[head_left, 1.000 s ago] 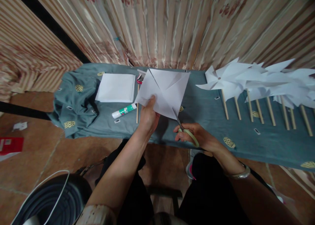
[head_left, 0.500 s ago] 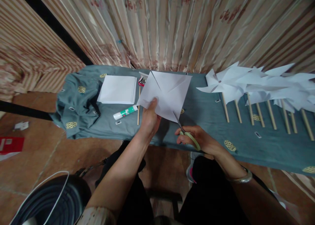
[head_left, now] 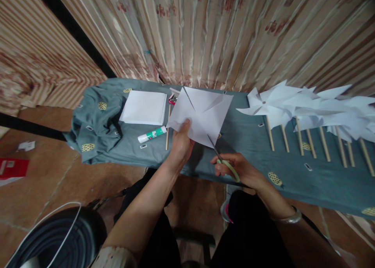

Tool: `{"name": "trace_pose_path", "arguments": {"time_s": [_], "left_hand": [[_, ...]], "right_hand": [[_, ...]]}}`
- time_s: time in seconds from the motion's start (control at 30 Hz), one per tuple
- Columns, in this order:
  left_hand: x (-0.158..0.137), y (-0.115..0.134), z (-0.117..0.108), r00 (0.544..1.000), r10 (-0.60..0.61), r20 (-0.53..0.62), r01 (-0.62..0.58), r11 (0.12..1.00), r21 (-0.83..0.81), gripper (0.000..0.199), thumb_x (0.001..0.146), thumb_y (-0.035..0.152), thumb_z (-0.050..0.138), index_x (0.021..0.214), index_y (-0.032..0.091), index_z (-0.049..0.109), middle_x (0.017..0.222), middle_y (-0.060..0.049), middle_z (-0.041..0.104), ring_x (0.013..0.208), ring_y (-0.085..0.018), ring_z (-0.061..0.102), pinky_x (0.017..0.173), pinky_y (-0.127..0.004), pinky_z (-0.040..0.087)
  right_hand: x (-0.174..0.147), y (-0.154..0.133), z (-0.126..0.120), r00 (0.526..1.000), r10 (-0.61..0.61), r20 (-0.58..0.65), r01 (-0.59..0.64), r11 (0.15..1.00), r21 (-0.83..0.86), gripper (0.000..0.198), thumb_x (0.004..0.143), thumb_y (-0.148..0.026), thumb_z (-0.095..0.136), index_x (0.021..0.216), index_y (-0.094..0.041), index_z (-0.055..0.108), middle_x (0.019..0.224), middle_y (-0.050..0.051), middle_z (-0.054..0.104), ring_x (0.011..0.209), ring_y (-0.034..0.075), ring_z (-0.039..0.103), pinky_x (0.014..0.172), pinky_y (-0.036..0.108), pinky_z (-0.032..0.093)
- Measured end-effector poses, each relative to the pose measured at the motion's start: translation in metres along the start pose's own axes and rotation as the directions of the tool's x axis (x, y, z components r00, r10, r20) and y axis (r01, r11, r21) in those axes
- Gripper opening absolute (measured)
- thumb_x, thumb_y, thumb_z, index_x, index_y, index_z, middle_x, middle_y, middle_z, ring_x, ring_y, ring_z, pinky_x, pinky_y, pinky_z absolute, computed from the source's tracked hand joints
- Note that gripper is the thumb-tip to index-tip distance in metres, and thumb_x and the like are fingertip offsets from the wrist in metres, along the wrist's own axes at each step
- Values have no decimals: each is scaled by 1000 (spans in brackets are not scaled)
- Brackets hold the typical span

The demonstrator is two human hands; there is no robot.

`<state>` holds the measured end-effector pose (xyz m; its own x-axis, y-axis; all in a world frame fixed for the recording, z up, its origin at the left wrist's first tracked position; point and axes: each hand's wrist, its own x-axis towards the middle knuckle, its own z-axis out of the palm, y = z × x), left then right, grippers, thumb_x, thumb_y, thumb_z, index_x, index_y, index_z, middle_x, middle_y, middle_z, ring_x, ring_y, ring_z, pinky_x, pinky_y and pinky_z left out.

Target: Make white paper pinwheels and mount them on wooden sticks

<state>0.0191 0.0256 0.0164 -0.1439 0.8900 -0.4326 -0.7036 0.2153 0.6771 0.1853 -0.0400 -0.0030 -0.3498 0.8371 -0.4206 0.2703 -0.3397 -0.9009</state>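
- Left hand [head_left: 182,145]: grasping the sheet [head_left: 202,117] at its near edge, thumb on top, other fingers mostly hidden below.
- Right hand [head_left: 234,166]: gripping the scissors [head_left: 233,173] by the pale green handles; blades at the sheet's near right corner.
- Sheet: white, held over the table [head_left: 299,186], between stack and pinwheels. Slits run in from both far corners.
- Stack [head_left: 144,107]: white paper, toward the table's left end, nearer the far edge.
- Glue [head_left: 151,134]: just nearside of stack, lying at a slant.
- Stick [head_left: 167,137]: beside glue, pointing at the near edge; far part by the sheet.
- Box [head_left: 172,100]: small, red, between stack and sheet.
- Pinwheels [head_left: 274,102]: white, overlapping row along the far edge, right end; their sticks point nearward.
- Cloth [head_left: 96,131]: blue-green, covers table, bunched at left end.
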Motion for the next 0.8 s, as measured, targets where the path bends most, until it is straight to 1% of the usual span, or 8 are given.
{"name": "trace_pose_path", "arguments": {"time_s": [0.2, 0.37, 0.47, 0.63, 0.8], "left_hand": [[0, 0, -1, 1000, 15, -4, -15, 1000, -5, 25, 91, 13, 59, 114, 19, 67, 93, -2, 75, 98, -18, 71, 94, -32, 55], [1, 0, -1, 1000, 19, 7, -19, 1000, -3, 24, 92, 13, 58, 113, 19, 67, 87, -1, 75, 92, -16, 72, 94, -32, 55], [1, 0, 0, 1000, 16, -1, -16, 1000, -9, 23, 92, 12, 58, 112, 19, 67, 84, 1, 74, 90, -15, 72, 95, -32, 55], [1, -1, 1, 1000, 16, -8, -16, 1000, -2, 23, 90, 13, 59, 110, 20, 68, 92, -1, 75, 94, -16, 71, 93, -31, 55], [1, -1, 1, 1000, 14, -5, -14, 1000, -2, 22, 91, 13, 58, 109, 20, 68, 93, -2, 75, 95, -17, 71, 93, -31, 55]], "right_hand": [[0, 2, 1, 1000, 11, -19, -10, 1000, 28, 49, 67, -61, 78, 76, -14, 69, 61, 2, 63, 56, 11, 51, 52, 26, 40], [1, 2, 1, 998, 62, -21, -60, 996, 66, 50, 61, -61, 82, 75, -14, 69, 60, 1, 61, 55, 11, 53, 52, 25, 42], [0, 1, 1, 997, 73, -30, -71, 995, 74, 50, 60, -60, 83, 75, -14, 69, 60, 0, 60, 56, 12, 54, 53, 26, 43], [-1, -3, 1, 993, 110, -35, -107, 991, 79, 53, 55, -63, 83, 73, -16, 66, 59, -1, 60, 54, 11, 53, 51, 26, 41], [0, -1, 0, 988, 144, -47, -139, 985, 100, 55, 51, -63, 85, 73, -17, 66, 57, -1, 60, 54, 11, 54, 50, 25, 40]]}}
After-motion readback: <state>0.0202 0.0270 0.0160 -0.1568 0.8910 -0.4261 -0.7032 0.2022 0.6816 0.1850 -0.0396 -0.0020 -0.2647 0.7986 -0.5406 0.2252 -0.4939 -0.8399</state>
